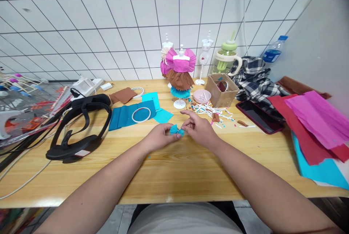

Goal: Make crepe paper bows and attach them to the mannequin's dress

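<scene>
Between my two hands, over the middle of the table, is a small blue paper bow, pleated and pinched at its centre. My left hand grips its left part between thumb and fingers. The thumb and fingers of my right hand pinch its right end, with the index finger stretched forward. Just beyond stands a small white mannequin in a paper dress, with a pink top, brown skirt and blue hem. Blue crepe paper lies to the left with a roll of tape on it.
White paper scraps lie beside a pink bowl and a cardboard box. A phone and coloured crepe paper sheets are on the right. A black headset and cables sit left. A bare mannequin stands behind.
</scene>
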Demonstrator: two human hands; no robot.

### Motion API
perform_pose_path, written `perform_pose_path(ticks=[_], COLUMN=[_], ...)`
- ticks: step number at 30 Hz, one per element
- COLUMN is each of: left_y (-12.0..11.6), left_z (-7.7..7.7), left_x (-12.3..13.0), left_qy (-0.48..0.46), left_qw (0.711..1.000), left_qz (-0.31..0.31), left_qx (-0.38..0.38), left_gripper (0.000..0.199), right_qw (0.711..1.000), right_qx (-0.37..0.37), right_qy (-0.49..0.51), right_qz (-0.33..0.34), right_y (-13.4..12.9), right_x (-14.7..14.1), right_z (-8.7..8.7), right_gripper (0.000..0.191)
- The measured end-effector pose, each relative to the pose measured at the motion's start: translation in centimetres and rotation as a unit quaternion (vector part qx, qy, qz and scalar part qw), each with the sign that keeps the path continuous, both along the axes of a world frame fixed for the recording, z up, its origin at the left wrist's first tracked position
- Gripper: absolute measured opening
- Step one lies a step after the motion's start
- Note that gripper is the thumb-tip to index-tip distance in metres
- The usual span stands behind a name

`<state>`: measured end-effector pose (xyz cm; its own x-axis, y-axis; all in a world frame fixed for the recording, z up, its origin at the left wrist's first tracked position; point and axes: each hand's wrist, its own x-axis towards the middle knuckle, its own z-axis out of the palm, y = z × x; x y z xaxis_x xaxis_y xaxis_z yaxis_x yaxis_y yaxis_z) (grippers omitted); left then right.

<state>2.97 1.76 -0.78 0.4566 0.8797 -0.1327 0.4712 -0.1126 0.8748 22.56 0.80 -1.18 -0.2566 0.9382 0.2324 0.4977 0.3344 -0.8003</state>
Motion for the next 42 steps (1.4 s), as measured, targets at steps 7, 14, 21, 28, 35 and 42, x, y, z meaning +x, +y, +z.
perform_pose_path(ticks=[7, 14, 21, 28, 35, 42], left_y=[0.25, 0.08, 0.25, 0.14, 0.22, 0.37], left_z=[0.02, 0.53, 0.72, 0.62, 0.42, 0.32], left_x=[-0.1, 0.05, 0.02, -0.01, -0.17, -0.19], left_qy=[-0.023, -0.023, -0.041, -0.081, -0.102, -0.105], left_qw=[0.997, 0.996, 0.996, 0.993, 0.993, 0.993], left_qz=[0.065, 0.08, 0.062, 0.043, 0.038, 0.053], left_qx=[-0.033, -0.043, -0.039, -0.069, -0.055, -0.03], left_gripper=[0.039, 0.032, 0.027, 0.029, 0.035, 0.029], right_qw=[0.999, 0.979, 0.971, 0.973, 0.976, 0.982], right_qx=[0.027, 0.2, 0.222, 0.197, 0.178, 0.159], right_qy=[-0.026, -0.029, -0.048, -0.072, -0.092, -0.077], right_qz=[-0.016, 0.012, 0.079, 0.099, 0.08, 0.06], right_y=[0.29, -0.07, -0.07, 0.01, -0.14, -0.35], right_x=[0.45, 0.2, -0.17, -0.12, -0.04, -0.25], right_z=[-0.01, 0.5, 0.34, 0.21, 0.46, 0.31], right_gripper=[0.052, 0.008, 0.011, 0.013, 0.014, 0.012])
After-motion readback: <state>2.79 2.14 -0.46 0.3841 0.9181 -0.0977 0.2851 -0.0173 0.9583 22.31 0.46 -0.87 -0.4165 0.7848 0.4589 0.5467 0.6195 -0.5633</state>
